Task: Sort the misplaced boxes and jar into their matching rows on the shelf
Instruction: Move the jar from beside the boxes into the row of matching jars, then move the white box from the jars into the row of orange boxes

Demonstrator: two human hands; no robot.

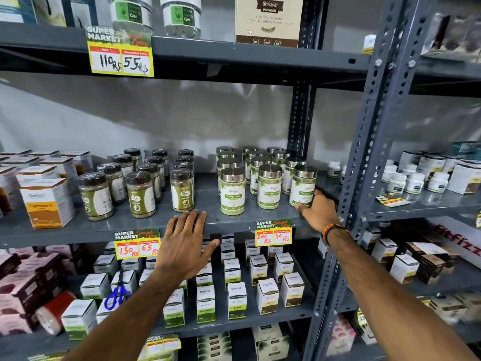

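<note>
While the shelf (208, 222) carries neat rows, the right hand (318, 211) grasps the front-right moringa jar (303, 186), fingers (299, 206) round its base; left hand (186, 246) splayed, released, resting on the edge. Likely seating the jar; next, let go cleanly.

our right hand (318, 209) grips the silver-lidded jar (303, 185) at the shelf's (104, 227) right end; our left hand (186, 246) rests spread on its front edge.

A silver-lidded moringa jar (302, 186) stands upright at the right end of the middle shelf (156, 225), front of its row. White-and-orange turmeric boxes (46, 201) sit upright at that shelf's left end, near the front edge.
</note>
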